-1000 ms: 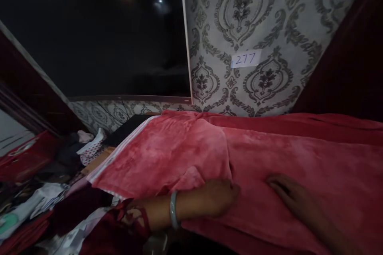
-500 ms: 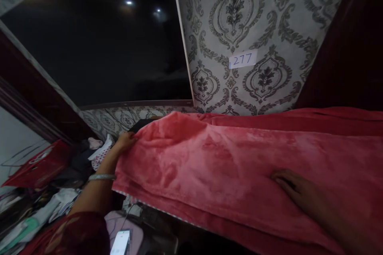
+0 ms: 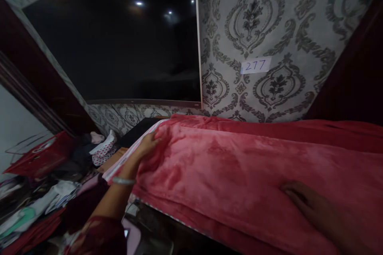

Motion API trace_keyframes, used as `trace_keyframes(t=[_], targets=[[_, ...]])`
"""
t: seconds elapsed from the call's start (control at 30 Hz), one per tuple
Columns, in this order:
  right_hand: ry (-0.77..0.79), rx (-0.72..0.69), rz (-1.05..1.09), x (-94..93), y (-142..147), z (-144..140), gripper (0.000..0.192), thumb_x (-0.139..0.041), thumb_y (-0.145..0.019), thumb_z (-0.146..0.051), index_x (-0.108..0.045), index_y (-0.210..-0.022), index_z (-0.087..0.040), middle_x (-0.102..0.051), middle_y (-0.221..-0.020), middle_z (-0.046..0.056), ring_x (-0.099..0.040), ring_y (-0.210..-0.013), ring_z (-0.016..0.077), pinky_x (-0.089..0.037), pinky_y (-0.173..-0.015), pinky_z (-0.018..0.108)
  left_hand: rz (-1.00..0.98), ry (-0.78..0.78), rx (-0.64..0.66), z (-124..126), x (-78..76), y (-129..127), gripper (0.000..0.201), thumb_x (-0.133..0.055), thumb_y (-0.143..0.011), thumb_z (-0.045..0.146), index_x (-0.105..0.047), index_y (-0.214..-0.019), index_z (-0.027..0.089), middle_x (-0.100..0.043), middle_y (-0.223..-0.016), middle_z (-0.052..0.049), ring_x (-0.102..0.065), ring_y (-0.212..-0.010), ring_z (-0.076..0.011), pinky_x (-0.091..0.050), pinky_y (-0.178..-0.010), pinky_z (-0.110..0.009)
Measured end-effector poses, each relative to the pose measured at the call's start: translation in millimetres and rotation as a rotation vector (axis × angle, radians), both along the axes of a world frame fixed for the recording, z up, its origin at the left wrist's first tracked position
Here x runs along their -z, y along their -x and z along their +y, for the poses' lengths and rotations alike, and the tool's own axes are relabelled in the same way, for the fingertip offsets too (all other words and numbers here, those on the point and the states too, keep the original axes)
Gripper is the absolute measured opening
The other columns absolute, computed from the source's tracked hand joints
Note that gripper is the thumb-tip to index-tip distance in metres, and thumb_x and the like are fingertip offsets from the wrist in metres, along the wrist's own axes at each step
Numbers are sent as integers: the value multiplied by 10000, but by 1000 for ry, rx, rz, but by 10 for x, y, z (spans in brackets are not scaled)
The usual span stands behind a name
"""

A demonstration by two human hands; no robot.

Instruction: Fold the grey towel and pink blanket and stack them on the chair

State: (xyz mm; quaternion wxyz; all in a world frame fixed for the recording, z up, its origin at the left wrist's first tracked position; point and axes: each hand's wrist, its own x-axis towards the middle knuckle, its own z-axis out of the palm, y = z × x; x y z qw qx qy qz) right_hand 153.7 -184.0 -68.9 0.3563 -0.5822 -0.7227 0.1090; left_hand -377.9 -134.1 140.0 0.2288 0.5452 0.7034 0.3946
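Fabric (image 3: 221, 167), plush, creased, beneath right hand (image 3: 303, 197), loosely spread, and left hand (image 3: 147, 144), grip unclear

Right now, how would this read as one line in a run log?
left hand: on red plush cloth, near its left end | right hand: on cloth | bangle: left wrist

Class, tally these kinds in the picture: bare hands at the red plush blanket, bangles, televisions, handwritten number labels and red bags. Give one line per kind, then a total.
Bare hands at the red plush blanket: 2 (left hand, right hand)
Bangle: 1
Television: 1
Number label: 1
Red bag: 1
Total: 6
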Motion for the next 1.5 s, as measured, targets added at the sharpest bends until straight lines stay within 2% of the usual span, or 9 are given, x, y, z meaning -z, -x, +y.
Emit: trace_keyframes(t=[0.23,0.4,0.53,0.63,0.83,0.9,1.13,1.37,1.5], targets=[[27,-56,36,-517,272,70,380,-472,-889,-508,-735,-896,-235,-753,-979,103,-712,-888,280,-588,-845,440,834,112,757,-768,668,-998,407,-396,-923,79,-627,-1237,198,-705,-1153,-101,-679,-1047,-239,-497,-920,-351],[49,-315,111,-990,1035,275,288,-466,-904,-371,-707,-891,-216,-725,-924,78,-668,-818,206,-534,-716,316,1034,187,659,-935,890,-1109,425,-395,-919,31,-607,-1260,169,-684,-1113,-128,-656,-1059,-265,-496,-894,-386],[74,-501,21,-995,1653,493,188,-498,-877,-214,-682,-842,-201,-706,-911,60,-641,-868,191,-495,-816,311,1118,192,496,-979,819,-1035,337,-432,-923,63,-681,-1135,145,-682,-1081,-164,-619,-1086,-307,-474,-921,-456],[144,-399,-139,-987,1991,606,148,-586,-855,-252,-678,-949,-185,-695,-1008,81,-623,-953,221,-481,-871,333,1145,191,422,-1054,757,-958,343,-451,-909,57,-704,-1124,144,-678,-1131,-182,-601,-1115,-315,-472,-930,-476],[212,-239,-407,-1092,2336,612,786,-717,-724,-272,-467,-1454,-123,-406,-1512,212,-470,-1275,368,-419,-1049,473,1159,324,402,-1124,687,-956,399,-434,-917,31,-706,-1181,155,-694,-1142,-175,-650,-1087,-302,-498,-954,-470],[230,-261,-431,-1079,2393,594,837,-714,-693,-210,-440,-1474,-92,-393,-1529,225,-442,-1313,385,-394,-1083,486,1149,353,419,-1126,726,-971,403,-431,-919,30,-698,-1187,169,-702,-1109,-153,-664,-1062,-285,-513,-942,-439],[239,-71,-86,-1015,2434,877,295,-505,-844,-111,-678,-1081,-146,-714,-1077,176,-659,-1030,282,-478,-909,365,1191,282,386,-1167,1001,-846,420,-421,-898,16,-657,-1199,189,-679,-1118,-138,-660,-1042,-273,-523,-882,-399],[167,150,318,-935,1611,985,442,-313,-862,-214,-598,-1194,-152,-713,-951,95,-687,-787,212,-539,-674,307,1172,320,442,-1203,827,-817,506,-389,-895,-18,-619,-1303,176,-679,-1190,-152,-681,-1051,-273,-528,-873,-396],[226,80,539,-729,1353,765,466,-357,-871,-341,-546,-1252,-153,-667,-872,51,-619,-580,159,-497,-524,267,1156,370,470,-1186,755,-882,511,-401,-878,-29,-623,-1300,157,-680,-1199,-172,-667,-1106,-294,-502,-914,-423]])
